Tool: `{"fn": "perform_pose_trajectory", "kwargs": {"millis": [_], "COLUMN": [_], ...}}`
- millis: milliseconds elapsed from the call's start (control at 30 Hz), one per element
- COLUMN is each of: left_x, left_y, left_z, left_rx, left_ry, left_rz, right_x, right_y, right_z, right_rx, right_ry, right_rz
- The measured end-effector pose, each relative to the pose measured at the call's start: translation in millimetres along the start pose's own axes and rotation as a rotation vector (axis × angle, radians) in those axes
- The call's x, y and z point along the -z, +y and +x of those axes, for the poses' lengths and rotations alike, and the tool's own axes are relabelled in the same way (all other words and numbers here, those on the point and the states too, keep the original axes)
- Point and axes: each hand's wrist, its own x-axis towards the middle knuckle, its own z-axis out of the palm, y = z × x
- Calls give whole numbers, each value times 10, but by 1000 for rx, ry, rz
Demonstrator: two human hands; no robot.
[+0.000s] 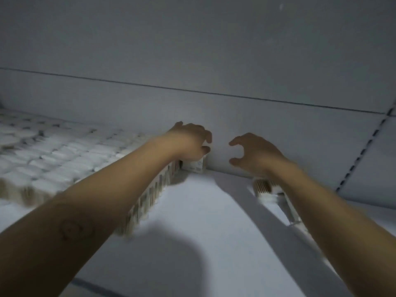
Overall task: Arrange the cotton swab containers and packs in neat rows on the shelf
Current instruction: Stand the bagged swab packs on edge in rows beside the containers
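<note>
Many white-lidded cotton swab containers (49, 151) stand in tight rows on the left of the white shelf (203, 211). My left hand (189, 139) reaches to the back of the shelf and rests on top of the last container (196, 166) of the right-hand row, fingers curled over it. My right hand (252, 154) hovers beside it with thumb and fingers curved apart, holding nothing. Under my right wrist lies a pack of cotton swabs (264, 188) on its side.
The shelf's back wall (214, 61) rises straight behind the hands. A slotted upright (362, 151) runs down at the right. My shadow falls across the bare shelf between the row and the pack.
</note>
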Motion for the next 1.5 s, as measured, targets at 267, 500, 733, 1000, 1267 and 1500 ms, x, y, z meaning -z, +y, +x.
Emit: {"fn": "perform_pose_trajectory", "kwargs": {"millis": [267,500,733,1000,1267,1500], "left_x": [-284,-729,-1164,-1236,-1225,-1211], "left_y": [1025,1855,2085,1998,2001,2032], "left_z": [-16,58,-129,-155,-136,-197], "left_rx": [-125,-163,-52,-6,-21,-91], "left_ry": [27,12,210,272,307,417], "left_rz": [-62,-319,-515,-524,-522,-572], "right_x": [124,-124,-359,-569,-524,-434], "right_y": [957,1405,1700,1655,1581,1416], "right_z": [-700,-1123,-1247,-1204,-1234,-1354], "right_rx": [-106,-99,-44,-25,-18,4], "right_ry": [75,41,138,290,368,572], "right_rz": [14,-10,135,104,162,498]}}
